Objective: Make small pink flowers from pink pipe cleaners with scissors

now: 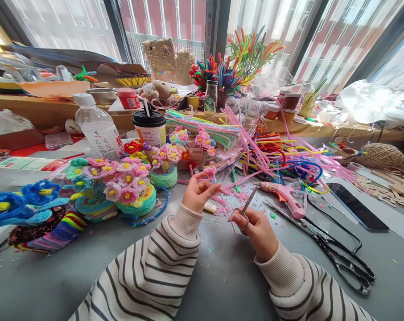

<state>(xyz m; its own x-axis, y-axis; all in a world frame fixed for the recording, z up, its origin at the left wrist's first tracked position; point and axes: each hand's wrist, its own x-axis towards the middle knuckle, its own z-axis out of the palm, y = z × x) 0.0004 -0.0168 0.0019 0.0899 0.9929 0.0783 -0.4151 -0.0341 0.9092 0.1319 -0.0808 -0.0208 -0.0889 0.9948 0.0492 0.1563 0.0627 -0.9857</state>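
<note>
Near the middle, my left hand pinches a small pink pipe-cleaner flower. A thin pink stem slants down from it toward my right hand. My right hand is closed on small scissors, with fingers in the handle loops and the blades pointing up. The stem's lower end passes close to the right fingertips; whether they touch it, I cannot tell. Pink fuzz clippings and glitter lie on the grey table behind and between the hands.
Flower pots of pipe cleaners stand at left, beside a plastic bottle and a lidded cup. Right of my hands lie a pink glue gun, large black scissors and a phone. Loose pipe cleaners pile behind.
</note>
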